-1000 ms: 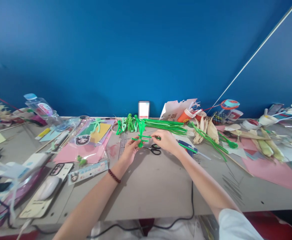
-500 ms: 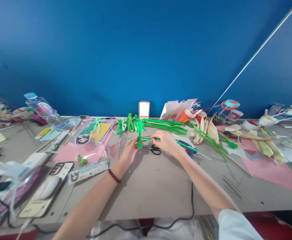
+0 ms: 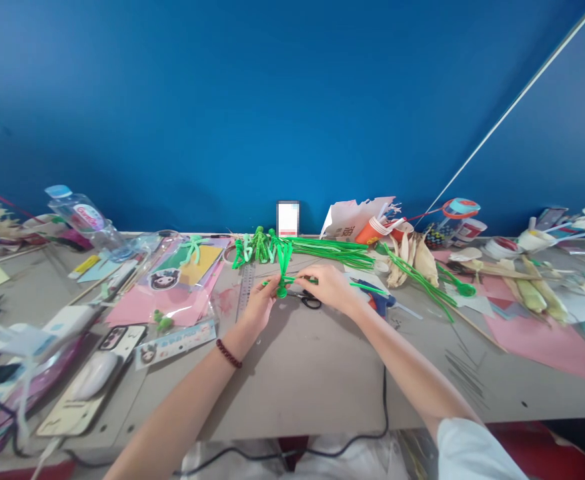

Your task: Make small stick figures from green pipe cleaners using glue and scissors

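Note:
Between the fingers of my left hand (image 3: 261,308) is a bundle of green pipe cleaners (image 3: 284,257), its stems fanning upward and a round knob at its lower end. My right hand (image 3: 329,287) pinches a single green pipe cleaner (image 3: 367,287). That strand runs from the bundle through my fingers and sticks out to the right. Black-handled scissors (image 3: 311,301) lie on the table just below my right fingers. A blue glue gun (image 3: 383,303) rests to the right of that hand, partly hidden by it.
Loose green pipe cleaners (image 3: 332,253) and small bent green figures (image 3: 261,245) lie along the back. A metal ruler (image 3: 245,287) is left of centre. Pink paper (image 3: 137,301), a phone (image 3: 67,407) with a white mouse (image 3: 97,373), and a bottle (image 3: 83,215) occupy the left. Orange cups (image 3: 371,232) stand behind.
My right hand has shifted slightly left and down, closer to the bundle, with the pipe cleaner still pinched. My left hand stays nearly in place, and the bundle has tilted a little.

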Tool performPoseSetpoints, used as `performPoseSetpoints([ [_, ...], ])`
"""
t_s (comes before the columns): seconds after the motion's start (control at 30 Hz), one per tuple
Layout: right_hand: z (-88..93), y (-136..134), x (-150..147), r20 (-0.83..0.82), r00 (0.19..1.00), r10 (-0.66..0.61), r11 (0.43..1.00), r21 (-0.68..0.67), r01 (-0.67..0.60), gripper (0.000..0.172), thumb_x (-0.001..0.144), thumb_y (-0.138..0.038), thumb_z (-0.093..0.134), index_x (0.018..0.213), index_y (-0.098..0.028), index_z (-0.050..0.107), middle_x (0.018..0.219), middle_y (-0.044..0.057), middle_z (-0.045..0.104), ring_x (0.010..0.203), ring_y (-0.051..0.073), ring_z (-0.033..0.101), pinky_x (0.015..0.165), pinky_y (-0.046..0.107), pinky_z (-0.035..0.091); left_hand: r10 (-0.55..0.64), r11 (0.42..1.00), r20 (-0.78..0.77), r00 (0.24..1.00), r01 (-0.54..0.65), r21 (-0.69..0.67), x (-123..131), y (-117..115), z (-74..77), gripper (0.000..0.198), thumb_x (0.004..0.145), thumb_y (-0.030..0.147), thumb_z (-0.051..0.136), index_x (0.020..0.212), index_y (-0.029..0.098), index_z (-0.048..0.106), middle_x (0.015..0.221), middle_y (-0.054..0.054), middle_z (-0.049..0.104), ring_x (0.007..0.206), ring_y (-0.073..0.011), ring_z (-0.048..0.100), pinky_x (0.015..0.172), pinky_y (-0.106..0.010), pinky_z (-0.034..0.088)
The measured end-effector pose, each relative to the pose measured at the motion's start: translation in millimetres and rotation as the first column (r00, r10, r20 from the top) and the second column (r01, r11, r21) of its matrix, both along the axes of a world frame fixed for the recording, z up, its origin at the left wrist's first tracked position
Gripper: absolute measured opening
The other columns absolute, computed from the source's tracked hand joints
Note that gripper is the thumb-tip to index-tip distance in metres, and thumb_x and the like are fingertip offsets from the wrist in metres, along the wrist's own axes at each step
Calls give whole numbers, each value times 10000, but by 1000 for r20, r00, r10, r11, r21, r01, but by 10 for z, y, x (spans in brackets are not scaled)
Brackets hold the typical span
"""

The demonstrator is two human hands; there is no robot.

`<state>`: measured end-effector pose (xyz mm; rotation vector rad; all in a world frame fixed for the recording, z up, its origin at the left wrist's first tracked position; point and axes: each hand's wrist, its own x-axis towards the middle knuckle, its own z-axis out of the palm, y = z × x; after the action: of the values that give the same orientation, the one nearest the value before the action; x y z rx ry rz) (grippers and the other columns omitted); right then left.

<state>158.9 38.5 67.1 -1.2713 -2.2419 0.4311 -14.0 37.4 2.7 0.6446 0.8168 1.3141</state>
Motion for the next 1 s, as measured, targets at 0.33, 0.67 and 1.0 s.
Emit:
performPoseSetpoints([
  [0.33,33,-99,-103,132,987,-96,992,97,83,210,849,-254,510,813,-261,716,766,13,650,713,141,586,576,222,333,-90,996,71,993,91,-6,41,-62,42,186,643,271,755,737,133,672,695,-38,695,602,-129,625,550,-220,421],
  [0.67,50,-113,-91,158,981,-116,987,127,97,214,847,-264,506,796,-269,714,758,8,635,686,135,556,548,229,288,-95,995,118,988,97,-7,48,-78,76,173,644,244,753,743,123,679,707,-37,690,625,-108,605,572,-201,426],
  [1.0,72,-73,-38,170,980,-108,990,110,90,204,835,-286,522,760,-255,709,770,8,644,689,139,567,544,234,287,-148,987,74,986,142,75,54,-100,92,193,597,261,781,735,150,703,695,-22,666,621,-114,553,595,-239,383],
])
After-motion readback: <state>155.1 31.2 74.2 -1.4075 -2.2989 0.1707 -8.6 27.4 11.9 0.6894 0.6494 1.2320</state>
